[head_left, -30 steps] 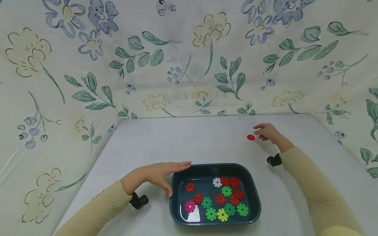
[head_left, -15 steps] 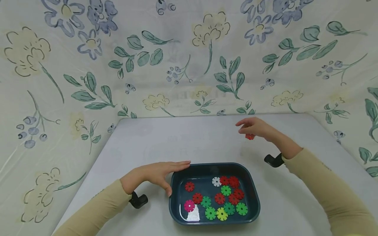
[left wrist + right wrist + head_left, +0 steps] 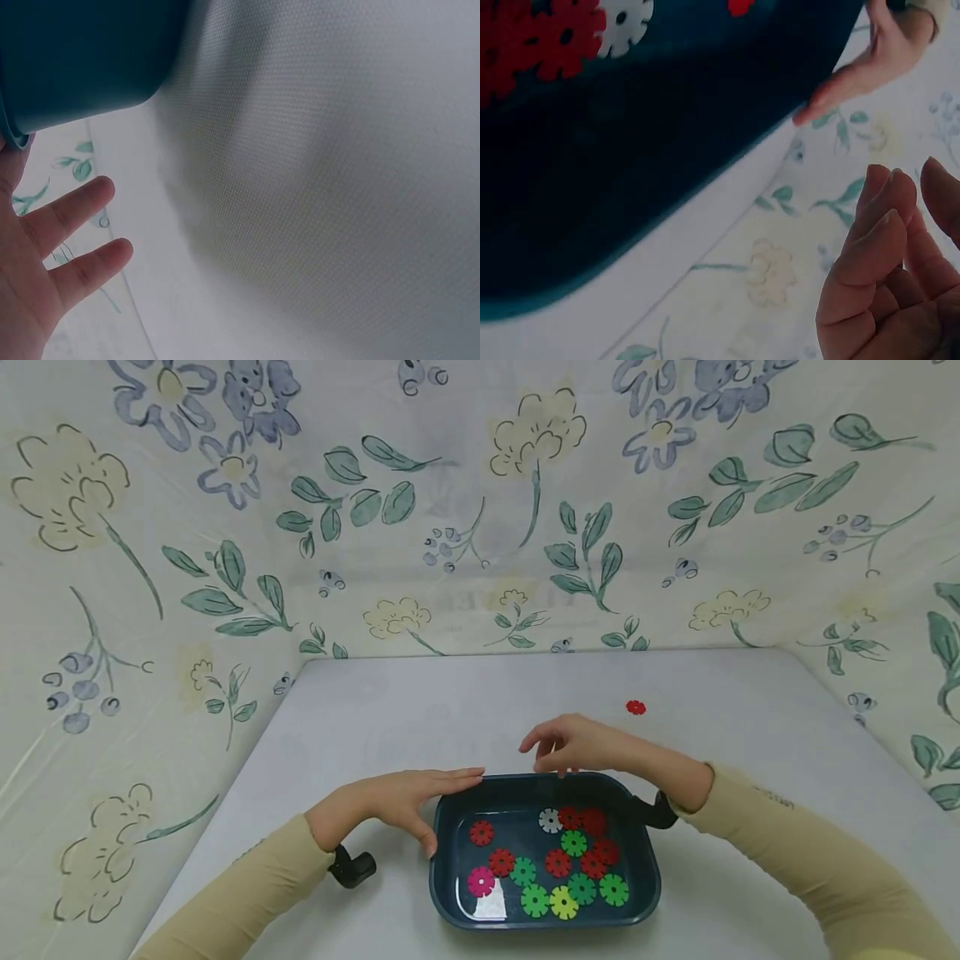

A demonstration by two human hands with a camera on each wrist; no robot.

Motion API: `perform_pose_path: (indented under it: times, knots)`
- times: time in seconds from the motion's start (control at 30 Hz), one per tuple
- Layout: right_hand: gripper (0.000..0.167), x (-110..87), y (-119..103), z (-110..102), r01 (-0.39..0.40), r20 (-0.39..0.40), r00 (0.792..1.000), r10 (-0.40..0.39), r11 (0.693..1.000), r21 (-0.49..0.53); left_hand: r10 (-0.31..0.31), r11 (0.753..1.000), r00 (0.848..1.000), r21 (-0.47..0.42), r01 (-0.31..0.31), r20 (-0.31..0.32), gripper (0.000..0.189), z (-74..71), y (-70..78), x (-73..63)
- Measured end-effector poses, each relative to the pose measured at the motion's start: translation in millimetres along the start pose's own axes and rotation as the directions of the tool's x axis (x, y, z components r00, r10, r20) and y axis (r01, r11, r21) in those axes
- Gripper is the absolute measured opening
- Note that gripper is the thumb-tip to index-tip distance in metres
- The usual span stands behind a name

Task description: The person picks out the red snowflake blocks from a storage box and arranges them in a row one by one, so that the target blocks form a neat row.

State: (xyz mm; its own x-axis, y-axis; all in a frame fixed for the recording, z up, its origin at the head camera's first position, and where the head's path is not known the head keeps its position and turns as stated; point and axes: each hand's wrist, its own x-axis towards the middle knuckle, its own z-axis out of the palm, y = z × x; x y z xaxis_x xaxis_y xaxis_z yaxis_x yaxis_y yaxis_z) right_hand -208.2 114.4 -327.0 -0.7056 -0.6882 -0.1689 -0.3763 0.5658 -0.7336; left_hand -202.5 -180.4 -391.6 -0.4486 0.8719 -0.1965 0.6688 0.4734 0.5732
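My left hand (image 3: 401,800) rests at the back left corner of a dark blue tray (image 3: 517,806), fingers straight along the rim and thumb against the left side. The left wrist view shows two spread fingers (image 3: 82,274) beside the tray's wall (image 3: 90,67). Above the tray's back rim is my right hand (image 3: 581,745), fingers loosely bent. Nothing shows between those fingers (image 3: 870,251) in the right wrist view. Inside the tray lie several notched plastic discs, among them a white disc (image 3: 550,821), a yellow disc (image 3: 564,902) and a pink disc (image 3: 481,882).
A red notched disc (image 3: 636,707) lies on the white table (image 3: 420,710) behind the tray, to the right. Flowered cloth (image 3: 450,568) hangs behind and at both sides. Black wrist cameras sit on the left wrist (image 3: 352,868) and right wrist (image 3: 660,812).
My right hand has moved from beside the red disc, across it, left and toward me to the tray's back rim. The red disc stays where it lay. My left hand has not moved.
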Motion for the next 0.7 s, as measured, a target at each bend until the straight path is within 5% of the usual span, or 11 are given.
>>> perform_pose_path:
  times: [0.27, 0.7]
  knots:
    - [0.033, 20.4, -11, 50, -0.006, 0.154, 0.988, 0.015, 0.998, -0.059, -0.002, 1.000, 1.000, -0.003, 0.002, -0.008, 0.105, 0.4, -0.8, -1.3]
    - [0.039, 39.9, -3, 96, -0.009, 0.207, 0.977, 0.057, 0.974, -0.225, 0.034, 0.999, 0.999, -0.021, -0.034, -0.002, 0.108, 0.0, -2.9, -1.3]
